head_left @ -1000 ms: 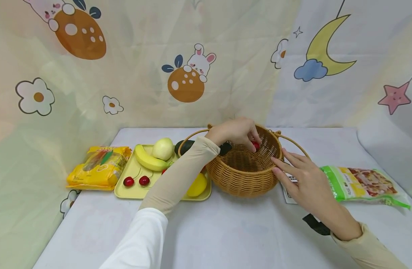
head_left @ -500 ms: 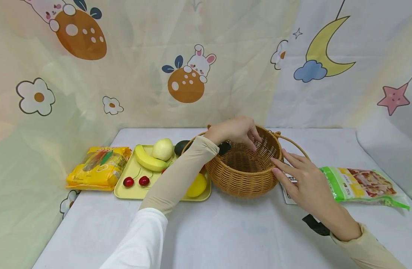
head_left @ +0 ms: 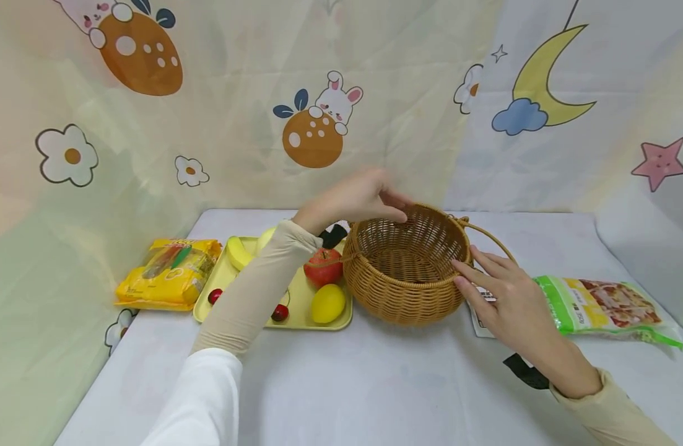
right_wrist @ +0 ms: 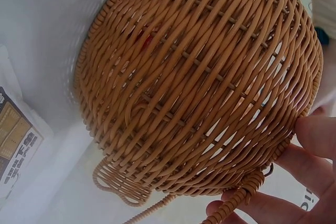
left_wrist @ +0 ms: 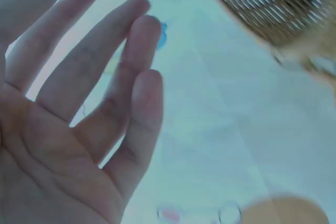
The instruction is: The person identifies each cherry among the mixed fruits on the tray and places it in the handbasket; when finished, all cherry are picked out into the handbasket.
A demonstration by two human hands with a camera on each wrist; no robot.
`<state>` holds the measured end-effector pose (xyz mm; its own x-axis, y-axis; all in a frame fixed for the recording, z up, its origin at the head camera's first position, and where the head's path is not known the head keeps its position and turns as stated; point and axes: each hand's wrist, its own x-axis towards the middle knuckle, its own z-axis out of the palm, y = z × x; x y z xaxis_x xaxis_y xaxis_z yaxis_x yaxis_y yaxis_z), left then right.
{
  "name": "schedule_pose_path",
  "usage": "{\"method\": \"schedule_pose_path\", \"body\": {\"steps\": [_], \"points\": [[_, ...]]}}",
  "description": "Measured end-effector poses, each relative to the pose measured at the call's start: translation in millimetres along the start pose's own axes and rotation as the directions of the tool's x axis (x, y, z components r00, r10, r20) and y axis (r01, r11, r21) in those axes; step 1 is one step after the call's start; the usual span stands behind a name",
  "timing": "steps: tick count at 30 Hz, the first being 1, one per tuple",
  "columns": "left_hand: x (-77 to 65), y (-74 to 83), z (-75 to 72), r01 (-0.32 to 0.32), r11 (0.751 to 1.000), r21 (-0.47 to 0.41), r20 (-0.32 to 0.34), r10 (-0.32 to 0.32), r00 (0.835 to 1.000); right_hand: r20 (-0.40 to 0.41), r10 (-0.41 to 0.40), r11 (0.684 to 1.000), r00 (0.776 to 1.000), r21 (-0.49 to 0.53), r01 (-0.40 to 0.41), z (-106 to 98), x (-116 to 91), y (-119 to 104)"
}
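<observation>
My left hand (head_left: 363, 195) hovers over the back left rim of a brown wicker basket (head_left: 408, 303). Nothing is in it; the left wrist view shows its bare palm and loosely spread fingers (left_wrist: 94, 72). At the basket's right rim, my right hand (head_left: 508, 303) rests extended fingertips beside the handle (head_left: 488, 238). Through the weave in the right wrist view, a small red spot (right_wrist: 146, 40) shows. Left of the basket lies a yellow tray (head_left: 303, 313) bearing a red apple (head_left: 323, 267), a lemon (head_left: 328, 303), cherries (head_left: 280, 313) and a banana (head_left: 238, 253), partly hidden by my left forearm.
A yellow food packet (head_left: 168, 275) lies at the tray's left. On the right is a green and white food bag (head_left: 603, 306), and a white printed packet (head_left: 482, 325) sits partly under my right hand. A patterned cloth (head_left: 235, 124) hangs behind the table.
My left hand let go of a cherry inside the basket, then moved up and left out of it. My right hand stayed at the rim.
</observation>
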<state>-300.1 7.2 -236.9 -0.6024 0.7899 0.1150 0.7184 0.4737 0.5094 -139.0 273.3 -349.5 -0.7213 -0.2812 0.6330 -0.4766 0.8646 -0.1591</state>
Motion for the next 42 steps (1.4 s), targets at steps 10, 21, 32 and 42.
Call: {"method": "schedule_pose_path", "body": {"steps": [10,21,32,42], "points": [[-99.2,-34.3,-12.3,0.019,0.998,0.065,-0.157,-0.008,0.987,-0.025,-0.046,0.999,0.999,0.003,0.046,1,1,0],[-211.0,-58.8,-4.8,0.302,0.946,0.116,-0.261,-0.264,0.928,-0.031,-0.056,0.998,0.998,0.013,0.057,1,1,0],[-288.2,-78.4,4.8,0.497,0.867,0.042,-0.326,-0.458,0.827,-0.032,-0.056,0.998,0.998,0.021,0.057,0,-2,0],[-321.0,-103.6,16.5,0.573,0.819,0.035,-0.303,-0.538,0.787,-0.026,-0.045,0.999,0.999,0.016,0.045,-1,-1,-1]]}}
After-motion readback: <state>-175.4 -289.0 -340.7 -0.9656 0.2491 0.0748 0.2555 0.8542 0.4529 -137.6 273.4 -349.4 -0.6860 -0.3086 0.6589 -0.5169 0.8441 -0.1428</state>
